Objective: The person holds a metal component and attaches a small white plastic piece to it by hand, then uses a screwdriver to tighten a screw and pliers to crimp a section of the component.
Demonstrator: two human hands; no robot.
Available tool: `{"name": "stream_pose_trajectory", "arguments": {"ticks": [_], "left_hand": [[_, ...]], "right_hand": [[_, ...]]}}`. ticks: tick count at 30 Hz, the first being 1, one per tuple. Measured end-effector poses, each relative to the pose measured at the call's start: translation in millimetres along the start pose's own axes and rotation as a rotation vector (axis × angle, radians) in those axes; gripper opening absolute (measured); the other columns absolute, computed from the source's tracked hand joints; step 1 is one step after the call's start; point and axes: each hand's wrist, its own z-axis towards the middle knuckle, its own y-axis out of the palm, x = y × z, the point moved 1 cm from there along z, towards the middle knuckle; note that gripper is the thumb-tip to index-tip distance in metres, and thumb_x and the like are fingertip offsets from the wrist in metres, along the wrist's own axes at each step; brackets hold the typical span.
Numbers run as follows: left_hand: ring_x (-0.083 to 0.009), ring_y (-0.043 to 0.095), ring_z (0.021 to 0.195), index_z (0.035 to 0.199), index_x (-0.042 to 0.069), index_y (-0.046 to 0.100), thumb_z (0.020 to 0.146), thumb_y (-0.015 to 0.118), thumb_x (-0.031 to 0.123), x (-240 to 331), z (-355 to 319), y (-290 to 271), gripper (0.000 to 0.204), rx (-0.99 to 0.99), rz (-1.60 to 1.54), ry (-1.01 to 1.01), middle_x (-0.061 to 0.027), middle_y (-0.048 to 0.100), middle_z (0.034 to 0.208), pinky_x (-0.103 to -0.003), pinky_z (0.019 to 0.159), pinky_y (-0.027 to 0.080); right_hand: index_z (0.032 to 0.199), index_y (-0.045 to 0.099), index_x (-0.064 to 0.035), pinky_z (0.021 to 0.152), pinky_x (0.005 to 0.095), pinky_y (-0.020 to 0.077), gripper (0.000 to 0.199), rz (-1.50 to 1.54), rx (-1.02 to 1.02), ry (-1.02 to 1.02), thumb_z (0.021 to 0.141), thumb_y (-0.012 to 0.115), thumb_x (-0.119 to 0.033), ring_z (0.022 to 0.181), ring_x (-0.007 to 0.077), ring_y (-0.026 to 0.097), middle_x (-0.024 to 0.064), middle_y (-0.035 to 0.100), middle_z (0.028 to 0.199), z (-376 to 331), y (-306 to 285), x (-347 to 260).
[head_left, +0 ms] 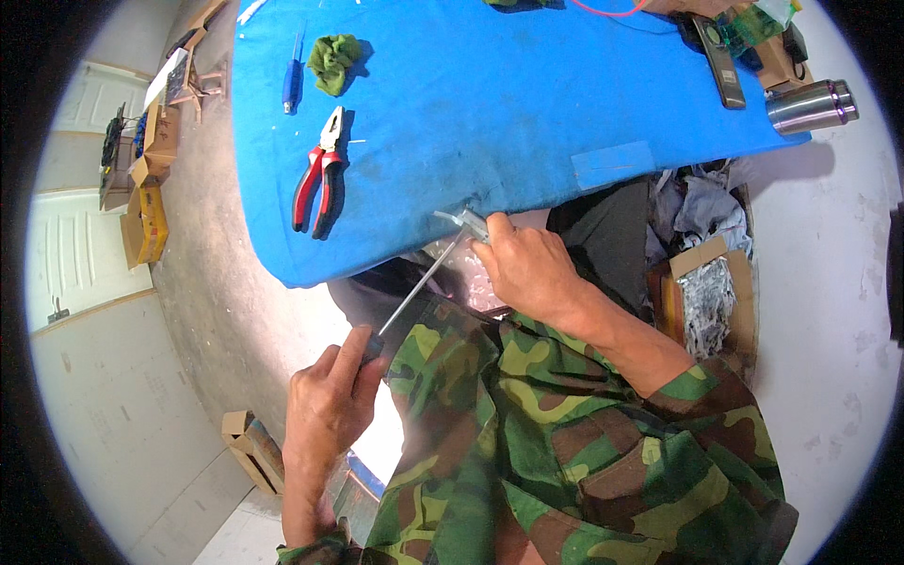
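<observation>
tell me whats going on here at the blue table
A person in a camouflage jacket is working at the near edge of a blue-covered table. The left hand grips the handle of a long screwdriver, whose tip points at a small metal part that the right hand holds against the table edge. Red-handled pliers, a blue screwdriver, a green rag and a steel flask lie on the table, apart from the hands.

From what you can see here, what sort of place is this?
Probably a small home or garage workshop. A blue-covered table carries red-handled pliers and a blue screwdriver, cardboard boxes lie on the bare concrete floor, and the left hand and right hand work a long screwdriver at the table's edge.
</observation>
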Motion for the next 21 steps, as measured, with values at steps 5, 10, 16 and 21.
{"name": "stream_pose_trajectory", "arguments": {"ticks": [5,10,16,21], "left_hand": [[-0.0276,0.071,0.065,0.124,0.007,0.068,0.100,0.070,0.017,-9,1,8,0.026,0.053,-0.142,0.032,-0.0157,0.071,0.084,-0.040,0.061,0.054],[-0.0133,0.059,0.061,0.117,0.001,0.071,0.105,0.066,0.027,-18,10,7,0.029,-0.034,-0.358,-0.006,-0.0073,0.060,0.068,-0.032,0.056,0.047],[-0.0173,0.065,0.058,0.121,-0.002,0.071,0.103,0.068,0.023,-29,3,24,0.032,-0.011,-0.432,-0.017,-0.0158,0.070,0.076,-0.035,0.055,0.051],[-0.0197,0.066,0.060,0.123,0.001,0.070,0.102,0.070,0.021,-21,5,17,0.028,0.045,-0.296,0.020,-0.0149,0.071,0.081,-0.036,0.056,0.051]], "right_hand": [[0.096,0.055,0.0036,0.056,0.0543,0.0544,0.029,-0.068,0.069,-0.081,0.101,0.067,-0.023,0.060,0.0460,0.068,0.0247,0.064,0.063,-2,9,8],[0.096,0.055,0.0035,0.056,0.0557,0.0536,0.029,-0.069,0.069,-0.072,0.100,0.068,-0.022,0.061,0.0471,0.067,0.0249,0.064,0.062,-1,6,5],[0.096,0.055,0.0041,0.057,0.0580,0.0524,0.029,-0.084,0.093,-0.091,0.100,0.067,-0.022,0.063,0.0487,0.067,0.0268,0.064,0.064,-3,5,5],[0.094,0.057,0.0038,0.064,0.0588,0.0530,0.030,-0.083,0.070,-0.039,0.101,0.066,-0.024,0.069,0.0489,0.069,0.0275,0.067,0.070,-3,2,1]]}}
